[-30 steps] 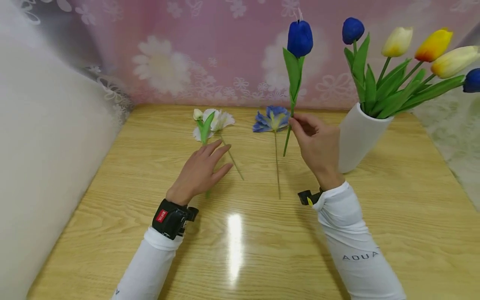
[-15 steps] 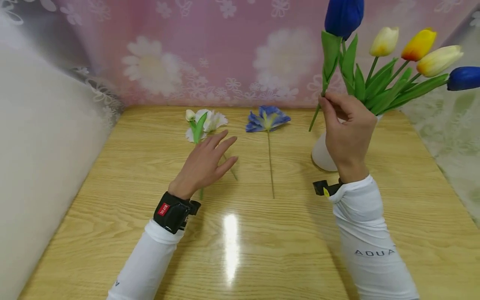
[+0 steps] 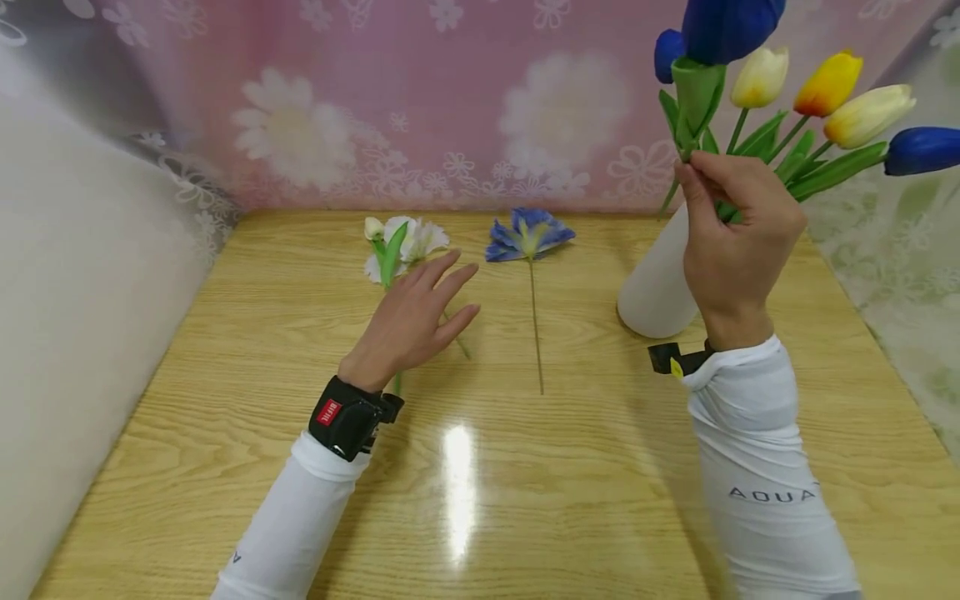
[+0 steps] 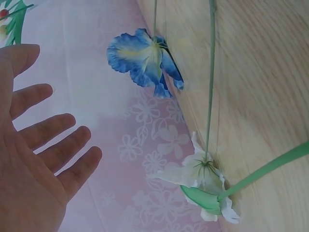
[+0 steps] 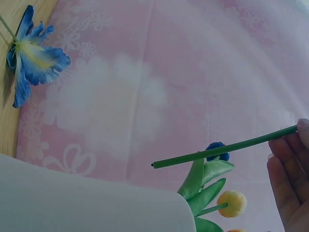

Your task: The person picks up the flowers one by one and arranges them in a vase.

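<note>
My right hand [image 3: 738, 229] pinches the stem of a blue tulip [image 3: 727, 29] between thumb and fingers. In the right wrist view the tulip's green stem [image 5: 227, 149] points its cut end out beyond the fingers, apart from the white vase [image 5: 96, 198]. That vase [image 3: 660, 279] holds several tulips in white, yellow and blue, and my hand partly covers it. My left hand [image 3: 408, 317] hovers with fingers spread over a white tulip [image 3: 388, 254] and a white ruffled flower [image 3: 423, 239], holding nothing. Between the hands lies a blue ruffled flower [image 3: 529, 236] with a thin stem.
The wooden table [image 3: 562, 483] runs up to a pink floral curtain [image 3: 420, 108] at the back. A white wall [image 3: 82, 275] borders the left, and a pale patterned cloth [image 3: 885, 258] hangs at the right.
My right hand has carried the blue tulip up and to the right, from beside the blue ruffled flower to above the vase. The left hand has barely moved.
</note>
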`<action>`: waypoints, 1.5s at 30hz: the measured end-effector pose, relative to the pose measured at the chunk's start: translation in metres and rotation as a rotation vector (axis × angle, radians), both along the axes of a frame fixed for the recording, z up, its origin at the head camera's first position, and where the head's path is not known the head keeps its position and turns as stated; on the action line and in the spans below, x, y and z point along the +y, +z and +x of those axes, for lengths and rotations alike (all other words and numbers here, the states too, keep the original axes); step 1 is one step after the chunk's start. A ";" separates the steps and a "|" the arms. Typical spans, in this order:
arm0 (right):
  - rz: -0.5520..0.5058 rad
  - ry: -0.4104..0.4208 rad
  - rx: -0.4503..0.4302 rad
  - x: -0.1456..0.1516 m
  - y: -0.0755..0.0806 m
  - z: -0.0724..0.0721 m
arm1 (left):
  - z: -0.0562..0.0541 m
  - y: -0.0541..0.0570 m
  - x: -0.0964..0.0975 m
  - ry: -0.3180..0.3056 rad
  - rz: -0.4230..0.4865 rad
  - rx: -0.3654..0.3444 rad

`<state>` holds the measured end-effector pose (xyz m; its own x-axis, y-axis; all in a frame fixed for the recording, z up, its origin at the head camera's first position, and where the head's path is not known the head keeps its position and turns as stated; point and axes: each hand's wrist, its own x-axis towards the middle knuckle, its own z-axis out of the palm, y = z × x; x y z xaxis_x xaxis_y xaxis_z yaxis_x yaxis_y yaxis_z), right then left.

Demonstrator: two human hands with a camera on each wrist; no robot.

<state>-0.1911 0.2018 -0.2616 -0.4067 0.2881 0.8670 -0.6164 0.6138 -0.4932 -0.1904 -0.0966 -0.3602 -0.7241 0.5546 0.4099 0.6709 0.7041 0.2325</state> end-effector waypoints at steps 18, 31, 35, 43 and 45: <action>-0.054 -0.120 0.036 0.020 0.013 0.001 | -0.002 0.002 0.004 -0.001 0.004 0.020; -0.031 -0.159 -0.111 0.039 0.000 -0.001 | 0.002 -0.008 0.003 0.009 0.007 -0.067; -0.040 -0.201 -0.233 0.044 -0.001 -0.001 | 0.004 -0.012 0.002 0.015 0.003 -0.081; -0.057 -0.292 -0.371 0.049 -0.002 0.000 | 0.006 -0.015 0.003 0.032 -0.011 -0.127; -0.064 -0.296 -0.369 0.050 -0.004 -0.002 | 0.006 -0.017 0.003 0.041 -0.018 -0.137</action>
<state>-0.1932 0.2514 -0.2657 -0.5766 0.4862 0.6567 -0.1958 0.6981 -0.6887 -0.1846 -0.0933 -0.3771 -0.7945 0.5303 0.2960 0.6048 0.7350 0.3067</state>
